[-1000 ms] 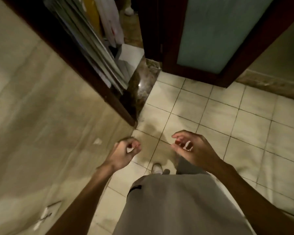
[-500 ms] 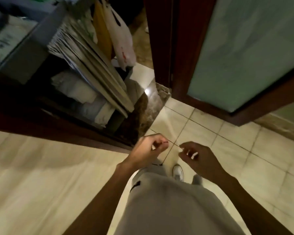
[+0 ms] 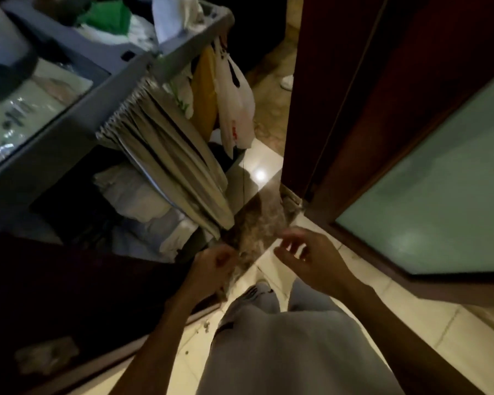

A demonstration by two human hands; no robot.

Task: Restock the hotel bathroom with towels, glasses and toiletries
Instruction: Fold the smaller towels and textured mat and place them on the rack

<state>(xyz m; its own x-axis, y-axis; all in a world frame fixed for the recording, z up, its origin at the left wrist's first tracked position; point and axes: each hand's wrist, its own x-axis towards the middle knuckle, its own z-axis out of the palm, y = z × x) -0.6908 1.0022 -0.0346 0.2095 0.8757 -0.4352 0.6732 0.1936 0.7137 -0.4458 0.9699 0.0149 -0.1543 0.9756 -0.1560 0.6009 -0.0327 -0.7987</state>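
Note:
A grey housekeeping cart [image 3: 69,138] stands just outside the bathroom doorway, at the upper left. Folded white towels [image 3: 143,201] lie on its dark lower shelf. Its top tray holds wrapped packets [image 3: 26,115] and a white roll [image 3: 0,38]. My left hand [image 3: 214,266] is curled into a loose fist near the cart's lower corner, with nothing visible in it. My right hand [image 3: 308,258] hovers beside it over the dark marble threshold [image 3: 260,220], fingers loosely bent and spread, holding nothing that I can make out.
A pleated grey curtain [image 3: 177,166] hangs down the cart's side, next to a yellow bag [image 3: 204,101] and white plastic bags [image 3: 234,109]. The dark wooden door with frosted glass [image 3: 425,195] stands open on the right. Pale floor tiles [image 3: 397,323] lie underfoot.
I have stepped toward the doorway, so the cart now fills the upper left. My hands have moved a little apart, and the thin strand seen between them earlier no longer shows.

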